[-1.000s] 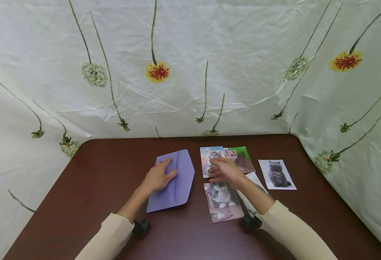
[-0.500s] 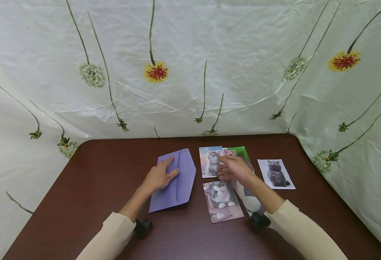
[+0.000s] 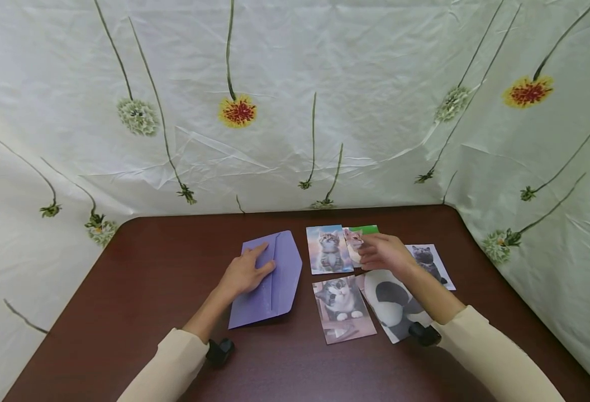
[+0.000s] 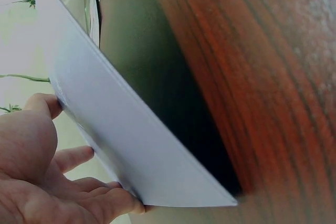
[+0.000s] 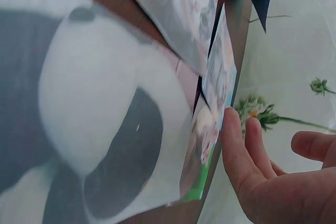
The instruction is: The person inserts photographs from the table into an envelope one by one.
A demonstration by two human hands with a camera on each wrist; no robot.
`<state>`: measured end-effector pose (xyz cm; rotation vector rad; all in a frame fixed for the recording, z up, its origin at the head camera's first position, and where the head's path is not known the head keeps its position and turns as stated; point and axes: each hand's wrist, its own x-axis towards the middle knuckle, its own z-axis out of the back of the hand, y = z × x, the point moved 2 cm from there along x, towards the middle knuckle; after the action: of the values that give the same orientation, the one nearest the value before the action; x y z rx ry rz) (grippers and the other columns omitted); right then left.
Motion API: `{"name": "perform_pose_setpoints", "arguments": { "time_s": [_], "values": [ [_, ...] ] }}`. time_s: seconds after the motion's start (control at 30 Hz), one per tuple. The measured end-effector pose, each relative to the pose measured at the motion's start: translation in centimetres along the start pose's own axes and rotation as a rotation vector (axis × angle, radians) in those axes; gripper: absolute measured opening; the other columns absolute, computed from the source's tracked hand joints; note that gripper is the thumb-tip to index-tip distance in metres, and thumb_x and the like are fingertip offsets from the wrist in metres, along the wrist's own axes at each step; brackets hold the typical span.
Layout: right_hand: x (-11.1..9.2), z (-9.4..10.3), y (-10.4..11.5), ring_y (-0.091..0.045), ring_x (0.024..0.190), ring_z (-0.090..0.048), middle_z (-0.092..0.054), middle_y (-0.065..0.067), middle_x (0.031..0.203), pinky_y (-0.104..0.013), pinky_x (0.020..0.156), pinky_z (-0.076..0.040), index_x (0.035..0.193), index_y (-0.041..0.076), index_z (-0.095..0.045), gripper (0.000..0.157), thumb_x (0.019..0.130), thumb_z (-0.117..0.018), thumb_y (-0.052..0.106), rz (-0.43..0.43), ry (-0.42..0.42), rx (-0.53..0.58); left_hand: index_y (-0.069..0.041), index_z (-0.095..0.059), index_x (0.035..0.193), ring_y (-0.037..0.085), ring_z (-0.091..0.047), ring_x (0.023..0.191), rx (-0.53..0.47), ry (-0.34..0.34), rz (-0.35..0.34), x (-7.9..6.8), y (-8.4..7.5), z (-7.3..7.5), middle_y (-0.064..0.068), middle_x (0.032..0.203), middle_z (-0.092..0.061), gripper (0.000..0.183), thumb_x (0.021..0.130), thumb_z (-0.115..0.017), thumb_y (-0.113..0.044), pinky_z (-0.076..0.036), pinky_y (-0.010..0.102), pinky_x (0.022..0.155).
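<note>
A purple envelope (image 3: 275, 279), its flap unfolded to the right, lies on the table left of centre. My left hand (image 3: 247, 273) rests on it with thumb and forefinger spread; in the left wrist view the fingertips touch the envelope (image 4: 121, 124), whose near edge stands off the table. My right hand (image 3: 388, 254), fingers extended and holding nothing, hovers over the orange-kitten picture (image 3: 353, 241) with the green corner. Around it lie a tabby-kitten picture (image 3: 329, 251), a grey-and-white cat picture (image 3: 344, 310), a panda picture (image 3: 390, 298) and a dark-grey cat picture (image 3: 428, 262), partly covered by my hand.
The dark brown table (image 3: 174, 251) ends at a white flowered cloth (image 3: 285, 151) behind and at the sides. The panda picture overlaps the orange-kitten picture's lower part. Black wrist cameras sit under both wrists.
My right hand has moved to the right, from the tabby-kitten picture to over the orange-kitten picture, uncovering the tabby and much of the panda. The left hand stays on the envelope.
</note>
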<state>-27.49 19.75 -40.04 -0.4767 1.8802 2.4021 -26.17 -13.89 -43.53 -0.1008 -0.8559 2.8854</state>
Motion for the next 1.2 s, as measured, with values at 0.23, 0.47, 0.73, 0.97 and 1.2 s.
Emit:
{"name": "perform_pose_setpoints", "arguments": {
  "time_s": [0.23,0.47,0.73,0.97,1.2],
  "values": [
    [-0.5,2.2,-0.5,-0.039,0.114,-0.069,-0.057,-0.036,0.135,-0.045,0.098,-0.055,0.153,-0.008,-0.033,0.060,0.108,-0.044,0.030,0.008,-0.014,-0.031,-0.008,-0.043,0.154,0.056,-0.045,0.136,0.007,-0.001,-0.007,0.0,0.1,-0.1,0.037,0.150,-0.042,0.062,0.101,-0.057,-0.037,-0.038,0.061,0.110],
    [-1.2,4.8,-0.6,-0.041,0.117,-0.066,-0.050,-0.039,0.141,-0.043,0.097,-0.056,0.154,-0.009,-0.029,0.060,0.110,-0.040,0.030,0.004,-0.040,-0.062,-0.007,-0.044,0.153,0.055,-0.046,0.135,0.005,-0.001,-0.010,-0.1,0.1,-0.3,0.035,0.148,-0.046,0.062,0.100,-0.057,-0.037,-0.039,0.060,0.110],
    [-1.9,7.7,-0.4,-0.038,0.120,-0.065,-0.044,-0.040,0.146,-0.044,0.100,-0.054,0.155,-0.011,-0.025,0.066,0.110,-0.038,0.034,-0.003,-0.051,-0.094,-0.006,-0.046,0.152,0.054,-0.049,0.133,0.014,-0.007,-0.022,0.0,0.1,-0.2,0.034,0.146,-0.049,0.061,0.101,-0.057,-0.036,-0.041,0.060,0.108],
    [-1.8,10.1,-0.6,-0.037,0.122,-0.064,-0.040,-0.039,0.150,-0.038,0.096,-0.056,0.156,-0.011,-0.024,0.066,0.110,-0.035,0.036,-0.047,-0.080,-0.140,-0.004,-0.048,0.150,0.054,-0.050,0.132,0.009,-0.015,-0.040,0.1,-0.1,0.1,0.034,0.145,-0.051,0.059,0.101,-0.057,-0.035,-0.042,0.059,0.107],
    [-1.7,12.6,-1.6,-0.029,0.113,-0.068,-0.036,-0.041,0.152,-0.038,0.095,-0.057,0.156,-0.013,-0.022,0.068,0.110,-0.031,0.037,-0.072,-0.082,-0.163,-0.005,-0.048,0.150,0.054,-0.049,0.133,0.002,-0.010,-0.028,0.1,0.0,0.2,0.033,0.146,-0.049,0.059,0.100,-0.057,-0.035,-0.042,0.059,0.108]
  ]
}}
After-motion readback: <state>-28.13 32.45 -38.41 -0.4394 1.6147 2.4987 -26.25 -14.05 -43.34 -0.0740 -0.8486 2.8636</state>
